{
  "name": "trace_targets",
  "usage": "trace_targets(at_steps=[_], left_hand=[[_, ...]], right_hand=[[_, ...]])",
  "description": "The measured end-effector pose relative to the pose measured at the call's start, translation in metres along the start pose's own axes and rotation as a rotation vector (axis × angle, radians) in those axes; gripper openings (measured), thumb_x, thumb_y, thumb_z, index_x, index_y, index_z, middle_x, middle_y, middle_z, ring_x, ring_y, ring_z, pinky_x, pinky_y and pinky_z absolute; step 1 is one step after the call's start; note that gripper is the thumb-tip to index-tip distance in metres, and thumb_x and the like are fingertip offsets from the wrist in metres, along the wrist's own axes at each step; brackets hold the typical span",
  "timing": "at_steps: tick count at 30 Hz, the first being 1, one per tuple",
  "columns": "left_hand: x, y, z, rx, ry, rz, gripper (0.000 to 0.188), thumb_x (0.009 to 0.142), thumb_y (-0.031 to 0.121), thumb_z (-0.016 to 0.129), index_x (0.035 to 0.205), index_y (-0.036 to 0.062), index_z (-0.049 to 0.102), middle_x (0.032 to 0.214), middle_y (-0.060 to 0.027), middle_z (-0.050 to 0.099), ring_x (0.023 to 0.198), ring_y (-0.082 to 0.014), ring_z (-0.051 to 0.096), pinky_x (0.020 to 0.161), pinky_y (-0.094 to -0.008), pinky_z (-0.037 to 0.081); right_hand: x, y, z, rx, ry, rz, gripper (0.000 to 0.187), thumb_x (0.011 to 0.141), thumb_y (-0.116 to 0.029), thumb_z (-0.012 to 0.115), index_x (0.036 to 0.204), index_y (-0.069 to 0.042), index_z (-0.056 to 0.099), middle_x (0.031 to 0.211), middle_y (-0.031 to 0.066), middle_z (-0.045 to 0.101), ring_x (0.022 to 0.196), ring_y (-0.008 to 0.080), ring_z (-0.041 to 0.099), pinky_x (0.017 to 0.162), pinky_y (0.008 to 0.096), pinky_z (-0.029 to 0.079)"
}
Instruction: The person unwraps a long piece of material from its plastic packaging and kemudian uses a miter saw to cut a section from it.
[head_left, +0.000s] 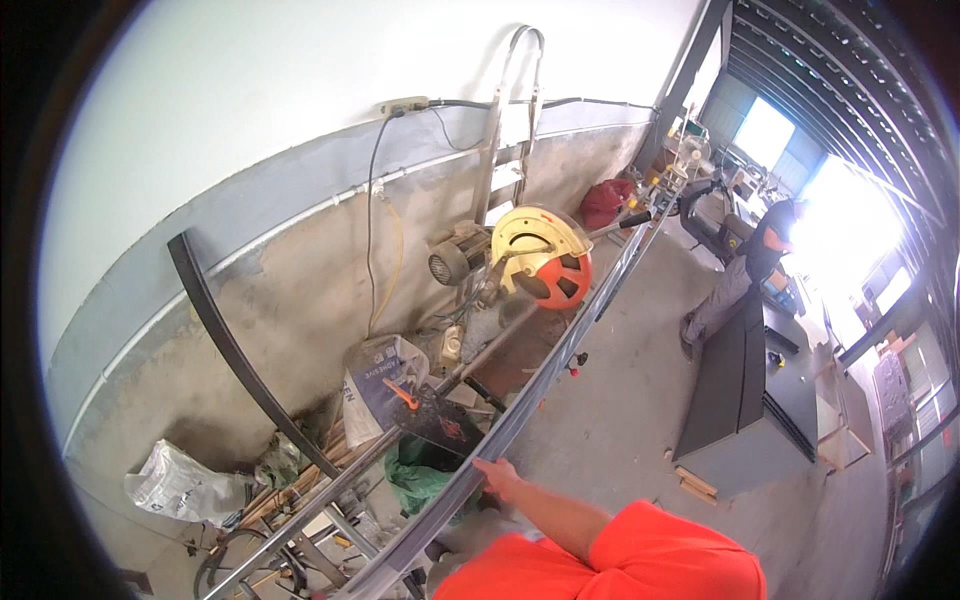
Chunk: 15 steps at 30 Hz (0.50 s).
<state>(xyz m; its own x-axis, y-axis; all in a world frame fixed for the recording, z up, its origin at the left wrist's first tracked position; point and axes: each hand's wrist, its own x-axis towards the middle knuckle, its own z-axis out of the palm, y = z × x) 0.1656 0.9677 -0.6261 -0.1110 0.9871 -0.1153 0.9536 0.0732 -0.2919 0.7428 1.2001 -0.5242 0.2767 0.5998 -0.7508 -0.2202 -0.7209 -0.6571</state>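
A long grey metal bar (540, 388) runs aslant from the lower edge up toward the far right. My right hand (497, 477) has its fingers closed over the bar's near part, and the orange sleeve lies behind it. My left hand does not show. Just past the bar stands a cut-off saw with a yellow guard (535, 240), a red-orange disc cover (562, 282) and a grey motor (455, 262). A dark panel (440, 420) with an orange handle (400, 393) is near my right hand, above a green bag (412, 478).
A dark strip (235, 350) leans on the wall beside a white sack (190, 483) and a printed sack (380, 385). A ladder (510, 130) leans farther along. A person (745, 265) stands right, near stacked dark panels (745, 400). A red bag (606, 203) lies beyond the saw.
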Motion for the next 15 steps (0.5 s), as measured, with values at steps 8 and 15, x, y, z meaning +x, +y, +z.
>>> trace_targets(at_steps=[8, 15], left_hand=[[0.006, -0.031, -0.007, -0.131, -0.162, -0.073, 0.044, 0.097, 0.033, 0.053, 0.135, 0.0116, 0.052, 0.113, -0.0148, 0.067, 0.101, -0.0317, 0.066, 0.080, -0.0476, 0.054], [0.027, 0.003, -0.007, -0.220, -0.185, -0.071, 0.052, 0.098, 0.040, 0.051, 0.141, 0.0108, 0.049, 0.118, -0.0160, 0.066, 0.102, -0.0325, 0.065, 0.081, -0.0496, 0.054]], right_hand=[[-0.017, 0.003, 0.030, 0.021, -0.007, 0.035, 0.068, 0.085, -0.034, 0.078, 0.137, -0.009, 0.042, 0.128, 0.0111, 0.057, 0.112, 0.0302, 0.056, 0.087, 0.0451, 0.052], [-0.010, 0.017, 0.019, -0.062, -0.014, -0.007, 0.076, 0.083, -0.035, 0.079, 0.142, -0.004, 0.041, 0.088, 0.0061, 0.050, 0.074, 0.0196, 0.047, 0.060, 0.0372, 0.043]])
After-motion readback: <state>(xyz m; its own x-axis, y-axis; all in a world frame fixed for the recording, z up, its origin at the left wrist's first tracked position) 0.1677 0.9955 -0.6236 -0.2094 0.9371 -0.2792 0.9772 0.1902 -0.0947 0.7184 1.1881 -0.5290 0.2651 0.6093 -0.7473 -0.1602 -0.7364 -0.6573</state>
